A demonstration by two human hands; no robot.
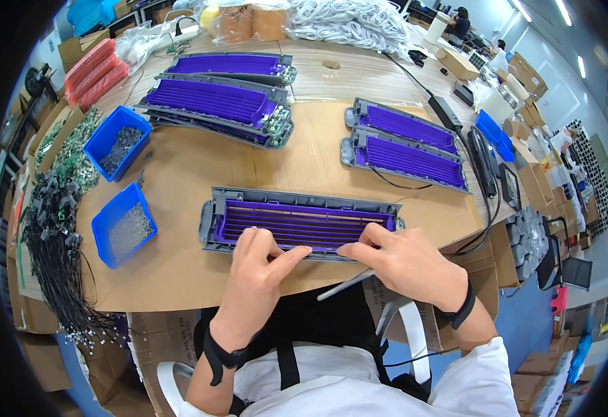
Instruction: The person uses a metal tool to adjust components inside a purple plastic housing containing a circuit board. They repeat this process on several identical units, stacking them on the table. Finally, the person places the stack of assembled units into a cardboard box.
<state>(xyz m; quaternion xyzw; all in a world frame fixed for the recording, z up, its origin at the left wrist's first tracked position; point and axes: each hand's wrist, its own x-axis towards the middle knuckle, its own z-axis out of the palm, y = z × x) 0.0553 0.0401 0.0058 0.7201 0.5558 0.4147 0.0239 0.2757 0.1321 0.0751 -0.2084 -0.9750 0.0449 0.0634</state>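
A grey plastic housing with a purple slatted insert (304, 221) lies lengthwise on the cardboard sheet in front of me. My left hand (256, 267) grips its near long edge left of centre, fingers bent over the rim and thumb along it. Farther right on the same edge, my right hand (406, 263) pinches the rim between thumb and curled fingers. A thin pale grey rod (345, 285) slants out from beneath my right hand; whether that hand holds it I cannot tell. The fingertips partly cover the insert's near border.
Similar purple-and-grey housings (210, 101) are stacked far left, and two more (411, 161) lie at right. Blue bins of small parts (97, 226) stand left, beside bundled black cables (54, 236). A black cord and adapter (445, 111) run along the right side.
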